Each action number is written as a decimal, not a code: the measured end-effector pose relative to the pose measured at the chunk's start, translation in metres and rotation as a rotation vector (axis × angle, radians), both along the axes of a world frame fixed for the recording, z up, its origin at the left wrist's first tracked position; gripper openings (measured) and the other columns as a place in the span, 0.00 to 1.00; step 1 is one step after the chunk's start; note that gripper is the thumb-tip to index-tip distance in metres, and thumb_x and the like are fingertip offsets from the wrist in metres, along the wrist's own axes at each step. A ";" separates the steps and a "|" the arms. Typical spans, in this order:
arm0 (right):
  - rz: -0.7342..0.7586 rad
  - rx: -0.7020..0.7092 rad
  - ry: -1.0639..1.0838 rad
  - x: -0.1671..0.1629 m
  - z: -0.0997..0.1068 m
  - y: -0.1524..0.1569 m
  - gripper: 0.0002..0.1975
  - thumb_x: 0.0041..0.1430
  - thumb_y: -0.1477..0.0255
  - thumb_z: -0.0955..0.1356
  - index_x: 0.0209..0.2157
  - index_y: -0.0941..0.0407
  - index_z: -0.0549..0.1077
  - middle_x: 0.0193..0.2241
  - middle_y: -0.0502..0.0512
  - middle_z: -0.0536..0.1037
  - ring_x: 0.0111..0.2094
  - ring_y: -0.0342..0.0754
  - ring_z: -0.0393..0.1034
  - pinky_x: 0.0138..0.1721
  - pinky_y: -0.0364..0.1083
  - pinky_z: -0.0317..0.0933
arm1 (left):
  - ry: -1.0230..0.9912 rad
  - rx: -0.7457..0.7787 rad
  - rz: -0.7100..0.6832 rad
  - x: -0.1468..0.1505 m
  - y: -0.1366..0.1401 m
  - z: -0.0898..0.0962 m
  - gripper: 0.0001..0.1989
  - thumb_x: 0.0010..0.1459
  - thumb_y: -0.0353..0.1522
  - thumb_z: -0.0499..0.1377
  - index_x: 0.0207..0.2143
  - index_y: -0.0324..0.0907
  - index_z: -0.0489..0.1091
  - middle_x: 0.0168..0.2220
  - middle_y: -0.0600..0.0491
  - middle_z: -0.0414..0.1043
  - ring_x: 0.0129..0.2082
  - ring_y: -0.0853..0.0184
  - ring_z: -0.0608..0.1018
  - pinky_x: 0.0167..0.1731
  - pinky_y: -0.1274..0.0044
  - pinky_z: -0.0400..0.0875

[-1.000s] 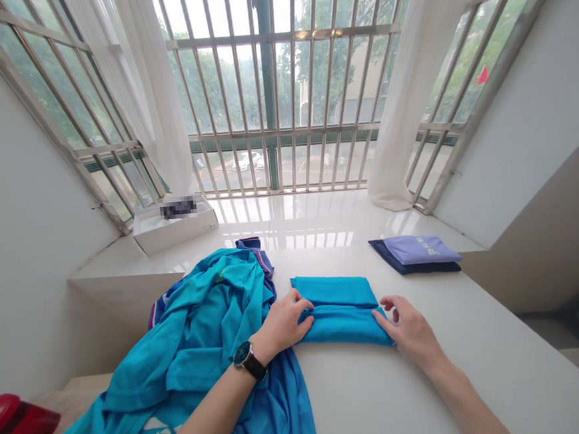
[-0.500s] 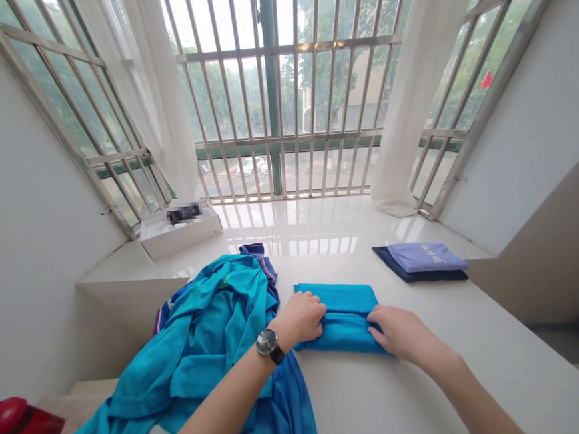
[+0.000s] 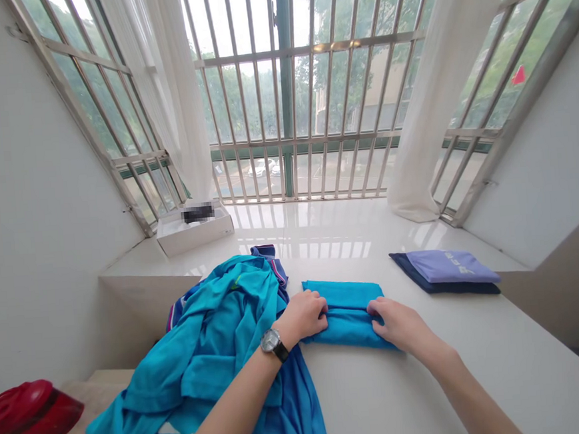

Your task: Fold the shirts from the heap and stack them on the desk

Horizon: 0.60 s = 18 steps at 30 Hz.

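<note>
A blue shirt (image 3: 353, 293) lies folded into a flat rectangle on the white surface, with a crease running across its middle. My left hand (image 3: 306, 314) has its fingers curled on the shirt's left end, at the crease. At the right end, my right hand (image 3: 394, 319) pinches the cloth near the same crease. The fingertips of both hands are partly hidden. A watch (image 3: 273, 342) with a black strap is on my left wrist. Close by on the left, a loose heap of teal clothes (image 3: 214, 346) passes under my left forearm, with darker blue cloth beneath.
Folded lavender and navy clothes (image 3: 454, 267) lie stacked on the right of the white surface (image 3: 374, 397). At the back left is a shallow white box (image 3: 195, 234) with a blurred dark item. A red cap (image 3: 34, 411) lies lower left. Barred windows and white curtains stand behind.
The view has turned slightly left, so the scene sits further right. Both hands stay on the folded shirt, with little visible change in the cloth.
</note>
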State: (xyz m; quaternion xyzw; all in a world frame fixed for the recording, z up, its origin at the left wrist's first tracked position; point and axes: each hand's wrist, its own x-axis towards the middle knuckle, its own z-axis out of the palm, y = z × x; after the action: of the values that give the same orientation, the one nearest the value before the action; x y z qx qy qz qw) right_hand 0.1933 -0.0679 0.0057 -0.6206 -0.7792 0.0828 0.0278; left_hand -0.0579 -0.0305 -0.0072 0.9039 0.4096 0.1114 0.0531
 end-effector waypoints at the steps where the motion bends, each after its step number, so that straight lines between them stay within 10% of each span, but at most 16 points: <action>1: 0.006 0.023 0.026 0.001 -0.004 0.001 0.09 0.58 0.75 0.63 0.37 0.53 0.74 0.37 0.54 0.77 0.37 0.50 0.73 0.33 0.44 0.59 | -0.028 0.000 0.003 -0.001 0.000 -0.002 0.08 0.55 0.31 0.58 0.37 0.43 0.75 0.35 0.51 0.74 0.36 0.62 0.74 0.36 0.74 0.69; 18: 0.158 0.259 0.316 0.010 -0.031 0.004 0.09 0.63 0.62 0.66 0.34 0.52 0.72 0.34 0.53 0.76 0.37 0.52 0.70 0.41 0.51 0.65 | -0.245 0.013 -0.048 -0.001 -0.002 -0.018 0.12 0.59 0.43 0.63 0.36 0.44 0.74 0.36 0.53 0.73 0.38 0.63 0.72 0.41 0.73 0.65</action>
State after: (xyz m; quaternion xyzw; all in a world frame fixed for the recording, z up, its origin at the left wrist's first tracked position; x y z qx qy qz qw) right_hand 0.2031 -0.0643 -0.0249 -0.5280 -0.8156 0.0804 0.2225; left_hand -0.0592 -0.0329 -0.0252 0.8934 0.3773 0.2225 0.0995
